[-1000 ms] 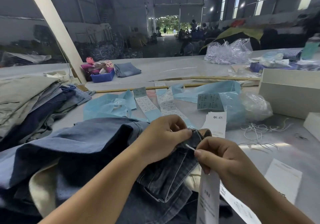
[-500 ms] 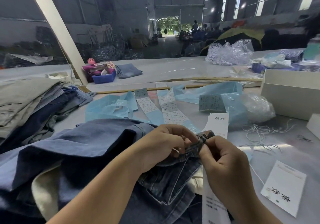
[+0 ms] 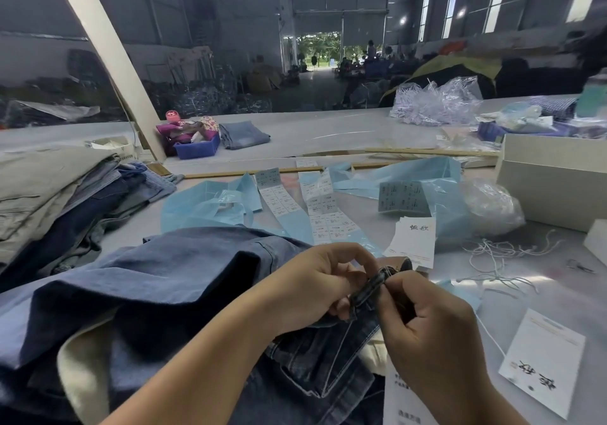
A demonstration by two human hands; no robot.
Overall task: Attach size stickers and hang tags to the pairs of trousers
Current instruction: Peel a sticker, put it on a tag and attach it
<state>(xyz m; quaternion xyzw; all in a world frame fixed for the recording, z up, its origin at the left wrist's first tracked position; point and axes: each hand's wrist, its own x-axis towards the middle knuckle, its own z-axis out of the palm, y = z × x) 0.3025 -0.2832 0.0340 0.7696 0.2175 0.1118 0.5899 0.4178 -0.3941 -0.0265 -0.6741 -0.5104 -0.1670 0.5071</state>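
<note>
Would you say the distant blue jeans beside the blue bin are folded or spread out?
Folded: the jeans lie as a compact rectangle.

Blue denim trousers [image 3: 184, 280] lie bunched up at 8 o'clock, belt loop [image 3: 369, 288] raised mid-frame. White hang tag [image 3: 543, 364] lies flat at 4 o'clock on a thin string. Size sticker strips [image 3: 323, 217] sprawl around 12 o'clock.

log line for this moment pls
step: threading tag string | left hand: pinches belt loop | right hand: pinches belt loop | hang tag: on table
</note>
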